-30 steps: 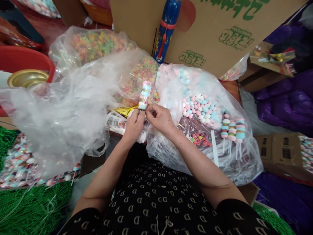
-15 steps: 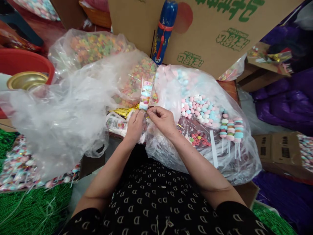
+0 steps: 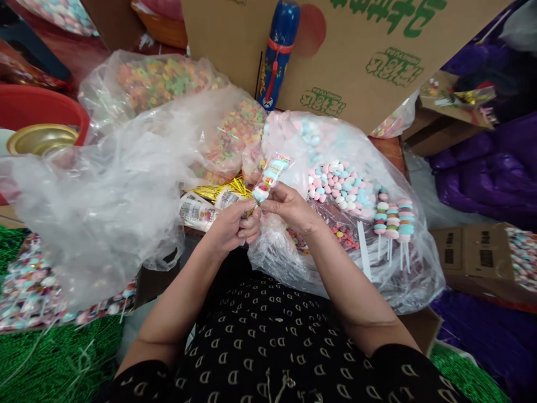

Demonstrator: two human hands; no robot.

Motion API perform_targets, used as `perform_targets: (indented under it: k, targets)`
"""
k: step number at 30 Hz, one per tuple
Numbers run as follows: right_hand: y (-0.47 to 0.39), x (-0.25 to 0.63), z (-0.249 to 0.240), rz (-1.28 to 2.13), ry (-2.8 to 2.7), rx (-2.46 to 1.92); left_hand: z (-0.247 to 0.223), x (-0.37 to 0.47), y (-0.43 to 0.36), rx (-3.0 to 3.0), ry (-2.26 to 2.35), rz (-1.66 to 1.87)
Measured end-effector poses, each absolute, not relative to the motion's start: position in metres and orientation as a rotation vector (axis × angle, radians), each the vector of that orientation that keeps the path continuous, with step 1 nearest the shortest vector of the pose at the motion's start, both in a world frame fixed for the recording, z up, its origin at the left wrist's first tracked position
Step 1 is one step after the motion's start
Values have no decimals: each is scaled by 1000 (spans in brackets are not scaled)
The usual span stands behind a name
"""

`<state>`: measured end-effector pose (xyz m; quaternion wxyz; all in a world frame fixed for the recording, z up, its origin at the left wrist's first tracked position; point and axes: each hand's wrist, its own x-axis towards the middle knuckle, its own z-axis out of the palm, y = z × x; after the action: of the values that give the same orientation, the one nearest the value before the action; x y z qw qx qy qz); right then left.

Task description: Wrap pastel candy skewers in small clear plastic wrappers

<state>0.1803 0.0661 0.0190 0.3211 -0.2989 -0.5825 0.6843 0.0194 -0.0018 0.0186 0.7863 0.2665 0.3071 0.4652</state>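
A marshmallow skewer [image 3: 269, 178] in a clear printed bag tilts up to the right between my hands. My left hand [image 3: 237, 225] is closed around the skewer's lower end, with the fingers curled and the stick hidden. My right hand [image 3: 293, 208] pinches at the gathered neck of the bag, where a bit of gold twist tie shows between the fingertips. Behind my left hand lie a bundle of gold twist ties [image 3: 222, 189] and a stack of printed bags [image 3: 197, 211]. Several unwrapped marshmallow skewers [image 3: 393, 219] rest on plastic at the right.
A bag of loose marshmallows [image 3: 342, 184] lies right of my hands. Bags of ring-shaped candies [image 3: 168, 84] sit at the back left, near a red basin [image 3: 81, 115]. A blue bottle [image 3: 282, 50] stands against a large carton [image 3: 361, 50]. White sticks [image 3: 363, 249] lie at the right.
The wrapped skewer has gone from upright to leaning right. My left hand has turned and curled its fingers at the neck; my right hand has shifted slightly right and down.
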Motion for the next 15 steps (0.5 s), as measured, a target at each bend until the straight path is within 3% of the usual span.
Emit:
perform_targets:
  k: [15]
  targets:
    - [73, 182, -2, 1910, -1438, -793, 10, 26, -3, 409, 505, 972]
